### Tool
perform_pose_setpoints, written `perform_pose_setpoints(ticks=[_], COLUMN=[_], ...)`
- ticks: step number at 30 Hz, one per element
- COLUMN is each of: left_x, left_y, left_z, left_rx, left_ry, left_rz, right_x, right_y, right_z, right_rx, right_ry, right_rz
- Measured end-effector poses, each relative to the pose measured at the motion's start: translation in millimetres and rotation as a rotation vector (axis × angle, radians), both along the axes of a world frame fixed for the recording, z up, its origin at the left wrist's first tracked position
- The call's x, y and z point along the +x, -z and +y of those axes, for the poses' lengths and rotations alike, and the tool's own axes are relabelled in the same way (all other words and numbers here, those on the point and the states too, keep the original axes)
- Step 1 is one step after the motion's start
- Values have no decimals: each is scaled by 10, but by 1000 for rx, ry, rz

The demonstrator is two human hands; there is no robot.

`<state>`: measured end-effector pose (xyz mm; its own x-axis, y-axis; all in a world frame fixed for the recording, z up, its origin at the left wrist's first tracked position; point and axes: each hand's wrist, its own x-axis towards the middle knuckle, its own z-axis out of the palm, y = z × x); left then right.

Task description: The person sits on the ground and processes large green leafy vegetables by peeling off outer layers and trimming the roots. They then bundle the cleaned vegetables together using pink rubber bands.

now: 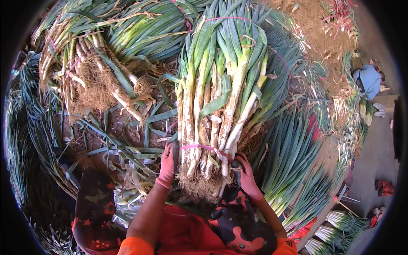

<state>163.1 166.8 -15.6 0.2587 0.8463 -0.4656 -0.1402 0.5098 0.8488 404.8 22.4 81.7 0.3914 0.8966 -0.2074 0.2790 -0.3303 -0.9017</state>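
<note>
A large bundle of long green onions (207,127) lies before me, its hairy roots towards my lap and its green leaves pointing away. Pink ties go round it, one low on the soil-stained white stalks and one high on the leaves. Both hands wear pink gloves with dark palms. My left hand (167,165) rests against the bundle's left side near the lower tie. At the right side, beside the same tie, my right hand (245,175) presses on the stalks. The bundle lies between the two hands; the fingertips are partly hidden at its sides.
More green onions with tangled roots (92,79) lie at the upper left. Loose leaves and peelings (134,172) litter the ground at left. Leafy onions (287,159) lie at right. White-stalked bundles (325,234) sit at the lower right. A person in blue (369,79) is at the far right.
</note>
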Motion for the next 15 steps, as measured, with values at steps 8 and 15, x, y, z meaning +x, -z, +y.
perform_pose_setpoints(ticks=[8,15], left_x=[-558,-434], left_y=[600,-118], left_z=[-1176,-860], left_rx=[167,276], left_ry=[211,317], left_rz=[482,585], right_x=[129,1], right_y=[62,-615], right_z=[151,-237], right_rx=[42,-601], right_ry=[-116,-566], right_rz=[-177,155])
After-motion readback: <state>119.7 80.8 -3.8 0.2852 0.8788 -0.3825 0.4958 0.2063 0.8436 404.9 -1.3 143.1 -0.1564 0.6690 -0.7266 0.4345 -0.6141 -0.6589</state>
